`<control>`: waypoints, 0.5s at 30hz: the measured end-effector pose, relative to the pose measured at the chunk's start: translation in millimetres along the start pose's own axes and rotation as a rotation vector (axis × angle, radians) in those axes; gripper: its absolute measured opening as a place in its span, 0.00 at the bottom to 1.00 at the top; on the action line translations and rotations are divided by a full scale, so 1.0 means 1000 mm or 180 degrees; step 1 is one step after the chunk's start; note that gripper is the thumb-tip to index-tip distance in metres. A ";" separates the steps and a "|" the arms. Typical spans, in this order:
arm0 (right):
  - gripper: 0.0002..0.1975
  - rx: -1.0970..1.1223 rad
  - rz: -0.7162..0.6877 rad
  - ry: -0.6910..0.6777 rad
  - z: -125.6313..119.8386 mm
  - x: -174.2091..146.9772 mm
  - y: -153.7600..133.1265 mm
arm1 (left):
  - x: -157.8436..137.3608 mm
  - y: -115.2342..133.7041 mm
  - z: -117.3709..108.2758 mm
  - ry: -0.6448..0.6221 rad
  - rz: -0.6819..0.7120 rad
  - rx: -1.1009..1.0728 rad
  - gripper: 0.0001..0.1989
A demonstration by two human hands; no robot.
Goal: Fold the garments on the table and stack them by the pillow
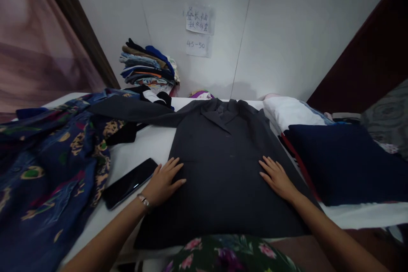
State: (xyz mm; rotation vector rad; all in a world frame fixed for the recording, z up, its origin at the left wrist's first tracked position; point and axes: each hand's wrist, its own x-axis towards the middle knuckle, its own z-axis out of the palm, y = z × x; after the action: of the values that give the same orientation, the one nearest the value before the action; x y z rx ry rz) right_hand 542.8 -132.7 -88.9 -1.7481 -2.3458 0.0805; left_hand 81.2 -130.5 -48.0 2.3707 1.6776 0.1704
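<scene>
A dark grey blazer (pixel 219 178) lies spread front side up on the white-covered table, collar toward the wall. Its left-hand sleeve stretches out sideways over a patterned denim garment; the other sleeve seems tucked along the right side. My left hand (pixel 165 180) rests flat on the blazer's left edge, fingers spread. On the right edge, my right hand (pixel 276 176) also lies flat with its fingers apart. A black smartphone (pixel 129 185) sits on the table just beside my left hand.
The patterned denim garment (pixel 54 170) covers the table's left side. Folded clothes (pixel 149 68) are stacked at the back left. To the right lie a folded navy garment (pixel 344 161) and a white bundle (pixel 290 110). Two paper signs (pixel 199 19) hang on the wall.
</scene>
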 end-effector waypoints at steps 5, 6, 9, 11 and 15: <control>0.27 0.0035 0.0155 0.0087 0.005 -0.008 0.004 | -0.032 0.005 0.027 0.0824 -0.0192 -0.0461 0.27; 0.27 0.0074 0.0157 0.0104 0.005 -0.006 0.004 | -0.035 0.007 0.028 0.0949 -0.0282 -0.0571 0.27; 0.25 0.0309 0.0171 0.0254 0.001 -0.004 -0.001 | -0.040 0.008 0.022 0.1168 -0.0780 -0.0939 0.28; 0.24 0.0587 0.0196 0.0445 -0.004 -0.008 -0.014 | -0.046 0.008 0.014 0.1105 -0.1238 -0.1224 0.31; 0.21 0.1088 0.0113 0.0378 -0.015 -0.021 -0.062 | -0.063 0.010 0.002 0.0739 -0.1814 -0.2339 0.37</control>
State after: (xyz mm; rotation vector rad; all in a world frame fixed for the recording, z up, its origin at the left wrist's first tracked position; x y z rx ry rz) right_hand 493.2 -171.9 -66.1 -1.5810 -2.0722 0.3512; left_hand 69.4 -193.3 -45.3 1.3364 1.8798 0.8134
